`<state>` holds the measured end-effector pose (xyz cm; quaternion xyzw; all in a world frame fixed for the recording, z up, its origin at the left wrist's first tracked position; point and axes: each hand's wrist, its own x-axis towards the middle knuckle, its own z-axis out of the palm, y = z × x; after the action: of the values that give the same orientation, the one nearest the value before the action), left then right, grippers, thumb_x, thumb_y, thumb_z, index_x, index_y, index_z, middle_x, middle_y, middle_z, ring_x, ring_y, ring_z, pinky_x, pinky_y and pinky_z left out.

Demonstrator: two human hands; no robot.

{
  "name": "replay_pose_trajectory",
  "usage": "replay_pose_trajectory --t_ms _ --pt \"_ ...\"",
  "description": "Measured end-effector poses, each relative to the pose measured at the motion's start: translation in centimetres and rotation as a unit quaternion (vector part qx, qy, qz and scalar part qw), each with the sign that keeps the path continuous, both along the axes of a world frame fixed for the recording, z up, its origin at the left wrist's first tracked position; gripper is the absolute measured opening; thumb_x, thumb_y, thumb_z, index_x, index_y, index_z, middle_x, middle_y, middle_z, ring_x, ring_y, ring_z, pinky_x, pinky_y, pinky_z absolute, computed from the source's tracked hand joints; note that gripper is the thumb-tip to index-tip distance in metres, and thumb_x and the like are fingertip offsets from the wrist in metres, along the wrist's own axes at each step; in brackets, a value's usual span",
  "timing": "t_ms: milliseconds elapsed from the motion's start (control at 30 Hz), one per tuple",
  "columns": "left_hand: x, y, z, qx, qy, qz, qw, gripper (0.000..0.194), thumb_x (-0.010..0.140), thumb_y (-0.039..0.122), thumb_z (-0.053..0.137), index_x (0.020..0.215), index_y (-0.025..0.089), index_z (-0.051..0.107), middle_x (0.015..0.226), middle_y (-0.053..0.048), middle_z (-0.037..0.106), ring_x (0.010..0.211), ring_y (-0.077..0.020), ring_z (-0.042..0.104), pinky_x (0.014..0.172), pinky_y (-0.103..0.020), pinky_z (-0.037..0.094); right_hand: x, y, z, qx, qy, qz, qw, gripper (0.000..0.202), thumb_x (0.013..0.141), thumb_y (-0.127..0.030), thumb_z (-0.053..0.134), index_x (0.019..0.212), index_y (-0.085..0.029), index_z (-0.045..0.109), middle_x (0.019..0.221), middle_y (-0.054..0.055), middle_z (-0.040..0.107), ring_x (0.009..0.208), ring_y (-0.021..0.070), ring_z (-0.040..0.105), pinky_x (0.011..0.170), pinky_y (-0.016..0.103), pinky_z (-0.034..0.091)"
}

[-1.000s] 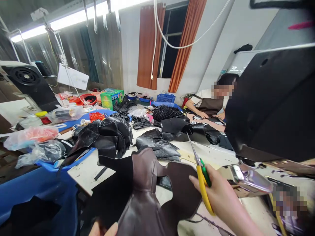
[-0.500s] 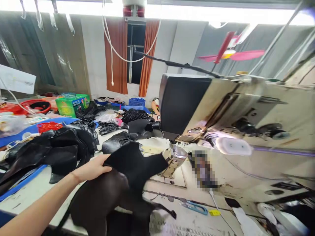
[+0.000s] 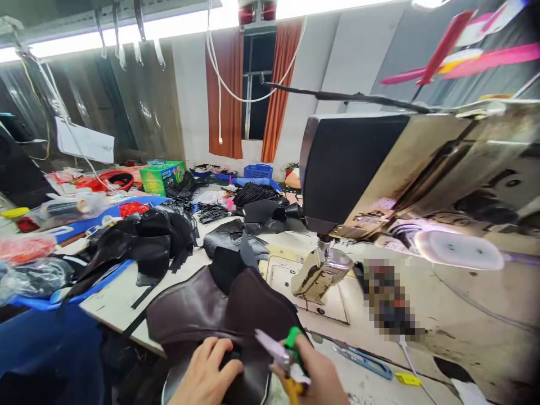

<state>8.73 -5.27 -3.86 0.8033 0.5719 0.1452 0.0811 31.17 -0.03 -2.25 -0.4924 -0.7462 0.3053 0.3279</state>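
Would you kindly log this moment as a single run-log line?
left hand: pressing on brown leather piece | right hand: holding scissors over it | sewing machine: behind

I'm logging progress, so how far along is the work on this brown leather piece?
Done: the brown piece looks stitched together and lies off the sewing machine. In hand: the left hand presses it while the right hand holds snips at its edge. Left: a black pile waits on the table.

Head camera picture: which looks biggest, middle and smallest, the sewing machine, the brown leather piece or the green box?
1. Sewing machine, biggest by far.
2. Brown leather piece.
3. Green box, smallest, though it sits farther from the camera, so it may only look that small.
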Motion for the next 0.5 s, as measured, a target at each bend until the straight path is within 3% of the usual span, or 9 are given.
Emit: replay_pose_trajectory --t_ms 100,133,200,267,367,433,500 --pt "-2.1 0.8 -2.7 0.111 -0.043 0.025 0.993 0.016 0.075 0.021 0.071 0.089 0.025 0.064 0.116 -0.008 0.059 0.112 -0.0288 0.053 0.092 -0.042 0.05 -2.1 1.8 -1.8 0.021 -0.111 0.123 0.986 0.051 0.069 -0.015 0.059 0.119 -0.017 0.054 0.112 0.011 0.066 0.097 0.0199 0.064 0.082 0.024 0.051" --pt "-2.8 1.2 -3.3 0.156 -0.052 0.054 0.985 0.014 0.081 0.025 0.066 0.095 0.023 0.065 0.119 -0.011 0.057 0.113 -0.0293 0.053 0.092 -0.043 0.051 -2.6 2.2 -2.3 0.029 -0.137 0.133 0.981 0.059 0.065 -0.012 0.06 0.123 -0.014 0.052 0.12 0.015 0.064 0.107 0.0234 0.062 0.089 0.028 0.049" --pt "-4.4 2.1 -4.1 0.218 -0.035 0.079 0.972 0.033 0.086 0.025 0.058 0.118 0.019 0.059 0.13 -0.016 0.052 0.118 -0.0314 0.051 0.094 -0.046 0.051 -3.3 2.6 -3.1 0.041 -0.178 0.125 0.975 0.053 0.06 -0.008 0.059 0.113 -0.012 0.058 0.114 0.017 0.066 0.107 0.0282 0.062 0.09 0.034 0.049" --pt "-5.8 3.3 -4.0 0.224 0.011 0.04 0.974 0.051 0.086 0.022 0.055 0.137 0.022 0.047 0.139 -0.015 0.048 0.125 -0.0325 0.048 0.096 -0.047 0.051 -3.6 2.6 -3.4 0.055 -0.201 0.1 0.973 0.035 0.059 -0.007 0.057 0.093 -0.015 0.061 0.094 0.013 0.069 0.09 0.0288 0.066 0.077 0.035 0.052" --pt "-7.5 6.1 -2.2 0.151 0.056 -0.061 0.985 0.055 0.084 0.014 0.05 0.136 0.033 0.049 0.142 -0.006 0.05 0.131 -0.0296 0.044 0.1 -0.046 0.049 -3.7 1.8 -3.6 0.1 -0.232 0.081 0.964 0.027 0.057 -0.008 0.062 0.083 -0.017 0.06 0.079 0.009 0.067 0.072 0.0287 0.066 0.062 0.034 0.051" --pt "-8.0 8.4 0.0 0.076 0.061 -0.129 0.987 0.06 0.081 0.005 0.046 0.133 0.035 0.053 0.146 -0.003 0.047 0.136 -0.027 0.039 0.108 -0.047 0.042 -4.0 0.5 -4.0 0.137 -0.249 0.073 0.956 0.027 0.058 -0.005 0.065 0.083 -0.016 0.062 0.077 0.009 0.069 0.069 0.0296 0.067 0.059 0.034 0.051" --pt "-7.8 10.3 2.5 0.011 0.073 -0.199 0.977 0.07 0.074 -0.004 0.043 0.131 0.035 0.055 0.149 0.0 0.043 0.139 -0.025 0.034 0.111 -0.045 0.038 -4.7 -1.3 -4.7 0.171 -0.263 0.048 0.948 0.022 0.068 0.0 0.06 0.085 -0.015 0.064 0.079 0.011 0.072 0.069 0.0288 0.07 0.061 0.033 0.052"
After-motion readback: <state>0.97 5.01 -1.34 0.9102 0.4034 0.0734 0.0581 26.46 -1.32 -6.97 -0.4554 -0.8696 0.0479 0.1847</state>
